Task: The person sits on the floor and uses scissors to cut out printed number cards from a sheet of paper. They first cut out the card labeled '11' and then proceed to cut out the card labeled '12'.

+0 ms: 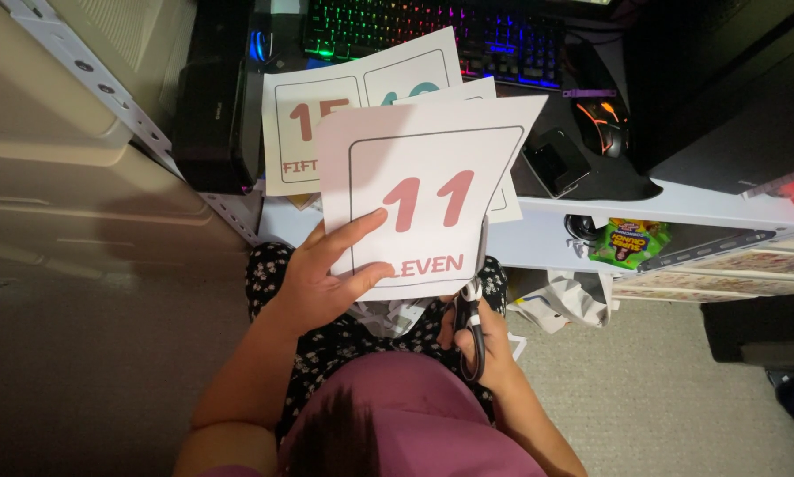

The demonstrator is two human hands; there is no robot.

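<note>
Count by kind, as visible in the head view:

- Hands: two. The left hand (322,278) and the right hand (490,344), both near.
- Paper sheets: three. One front sheet (423,208) at centre; one sheet behind it, to the far left (313,132); one sheet (468,91) showing only an edge between them.
- Scissors (470,322): one pair, near right.
- Keyboard (432,35): one, far.
- Computer mouse (602,119): one, far right.
- Phone (556,162): one, right of the sheets.
</note>
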